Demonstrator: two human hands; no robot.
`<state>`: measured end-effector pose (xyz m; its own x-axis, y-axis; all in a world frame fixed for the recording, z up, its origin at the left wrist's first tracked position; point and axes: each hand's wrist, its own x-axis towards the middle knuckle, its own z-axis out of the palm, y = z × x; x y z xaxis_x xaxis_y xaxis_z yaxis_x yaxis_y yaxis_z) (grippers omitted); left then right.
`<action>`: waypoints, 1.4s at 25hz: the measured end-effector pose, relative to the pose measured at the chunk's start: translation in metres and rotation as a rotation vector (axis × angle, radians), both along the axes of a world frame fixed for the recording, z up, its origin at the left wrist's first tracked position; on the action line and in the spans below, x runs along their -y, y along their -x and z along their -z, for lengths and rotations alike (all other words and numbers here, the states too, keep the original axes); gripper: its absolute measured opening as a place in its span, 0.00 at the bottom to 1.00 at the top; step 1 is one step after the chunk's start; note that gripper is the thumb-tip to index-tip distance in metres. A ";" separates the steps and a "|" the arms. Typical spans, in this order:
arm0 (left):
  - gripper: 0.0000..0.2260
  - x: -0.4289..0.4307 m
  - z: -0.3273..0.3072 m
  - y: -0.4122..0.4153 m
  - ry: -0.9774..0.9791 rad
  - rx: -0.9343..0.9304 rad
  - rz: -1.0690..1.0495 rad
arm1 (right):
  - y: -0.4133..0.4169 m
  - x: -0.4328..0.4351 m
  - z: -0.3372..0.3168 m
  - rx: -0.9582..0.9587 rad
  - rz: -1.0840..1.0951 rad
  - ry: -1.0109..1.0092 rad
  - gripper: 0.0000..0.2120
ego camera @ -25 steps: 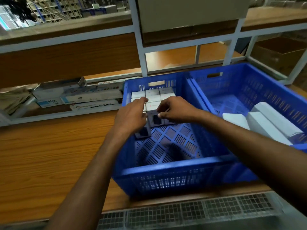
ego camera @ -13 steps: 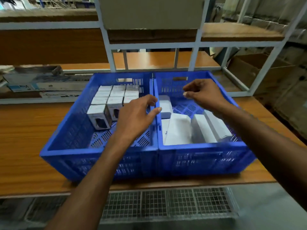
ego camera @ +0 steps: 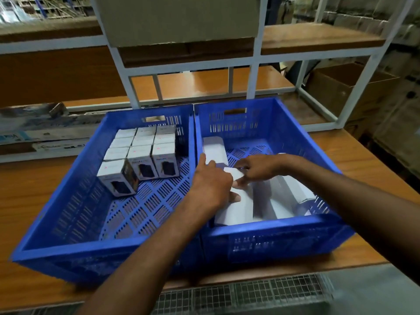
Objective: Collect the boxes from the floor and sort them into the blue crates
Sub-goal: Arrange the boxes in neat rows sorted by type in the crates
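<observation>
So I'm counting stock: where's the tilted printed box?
In the left crate, the tilted box leans at the front-left corner of the standing boxes.

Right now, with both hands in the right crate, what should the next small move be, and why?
Probably square the plain white box against the crate's left wall. Both the left hand and right hand are on it, it lies askew in the right crate, and the left crate's printed boxes stand in tidy rows.
</observation>
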<state>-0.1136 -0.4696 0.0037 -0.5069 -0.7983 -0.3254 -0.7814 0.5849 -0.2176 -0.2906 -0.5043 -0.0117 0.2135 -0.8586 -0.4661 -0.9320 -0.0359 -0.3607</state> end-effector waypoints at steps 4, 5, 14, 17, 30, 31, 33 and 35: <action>0.22 0.003 0.005 -0.004 -0.033 -0.065 -0.017 | 0.007 0.013 0.005 0.189 0.033 -0.066 0.15; 0.22 0.007 0.007 -0.005 -0.034 -0.115 -0.035 | 0.009 0.017 0.004 0.234 0.068 -0.064 0.15; 0.26 0.053 -0.005 0.001 -0.293 -0.998 -0.328 | 0.032 0.068 -0.034 0.933 0.544 0.125 0.19; 0.27 0.071 -0.007 0.011 -0.388 -1.282 -0.477 | 0.037 0.082 -0.036 1.168 0.652 0.017 0.23; 0.12 0.123 0.028 0.005 0.215 -1.099 -0.467 | 0.015 0.137 0.005 1.058 0.773 -0.312 0.09; 0.13 0.124 0.026 0.003 0.229 -1.051 -0.442 | 0.010 0.138 0.010 1.059 0.777 -0.338 0.08; 0.15 0.124 0.023 0.000 0.252 -0.982 -0.415 | -0.001 0.144 0.024 1.084 0.787 -0.343 0.09; 0.16 0.123 0.022 -0.002 0.251 -0.961 -0.421 | -0.010 0.152 0.037 1.106 0.790 -0.319 0.12</action>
